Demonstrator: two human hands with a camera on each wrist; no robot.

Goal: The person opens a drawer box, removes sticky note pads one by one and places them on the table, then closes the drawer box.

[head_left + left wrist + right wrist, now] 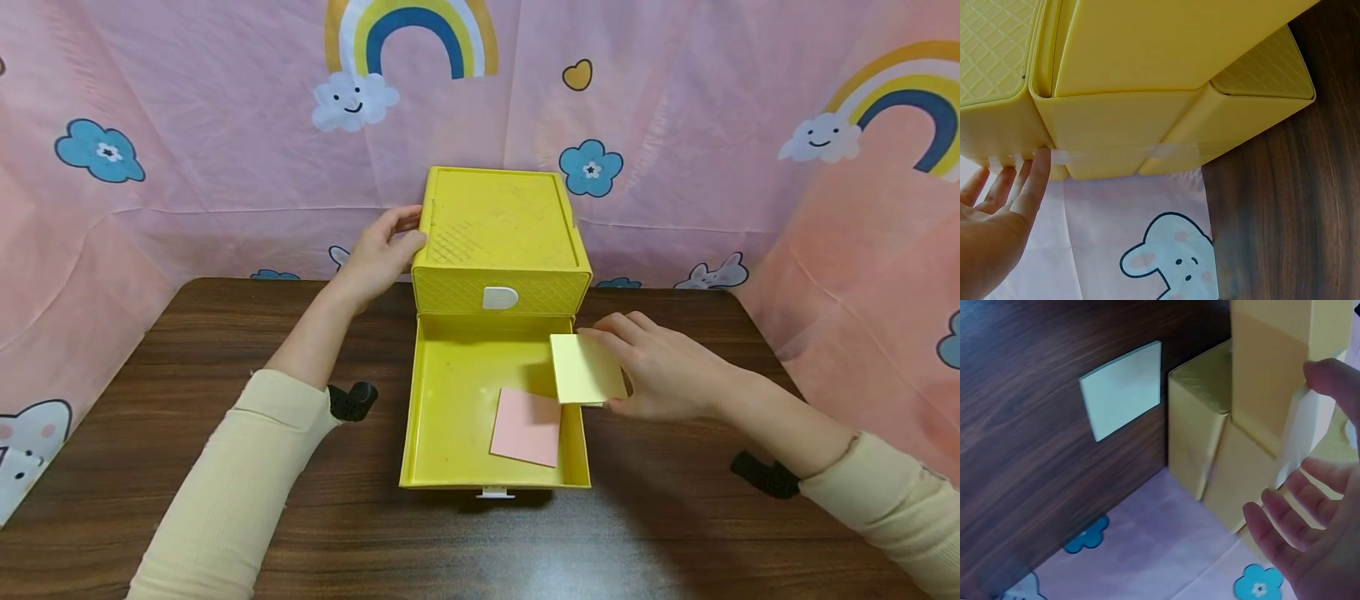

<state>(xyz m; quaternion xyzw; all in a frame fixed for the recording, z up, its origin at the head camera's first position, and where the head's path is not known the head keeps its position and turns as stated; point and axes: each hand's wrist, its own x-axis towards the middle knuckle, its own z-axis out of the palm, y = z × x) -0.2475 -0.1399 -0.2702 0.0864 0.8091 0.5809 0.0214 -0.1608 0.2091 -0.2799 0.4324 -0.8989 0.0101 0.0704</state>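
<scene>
A yellow drawer box [498, 218] stands on the table, its lower drawer [453, 392] pulled out to the front. Inside that drawer, toward the right, lies a pink sticky note pad [527, 427]. My right hand [667, 367] pinches a pale yellow sticky note pad [587, 369] between thumb and fingers, and the pad overlaps the drawer's right wall in the head view. On the box's left side, my left hand [380, 257] rests with its fingertips against the wall; the left wrist view shows these fingers [1034, 181] fairly straight.
Another pale pad [1124, 390] lies on the dark wooden table [1022, 425], to the right of the box. Behind the table hangs a pink cloth [247, 100] with rainbows, clouds and flowers. The drawer's white latch [495, 493] sticks out at its front.
</scene>
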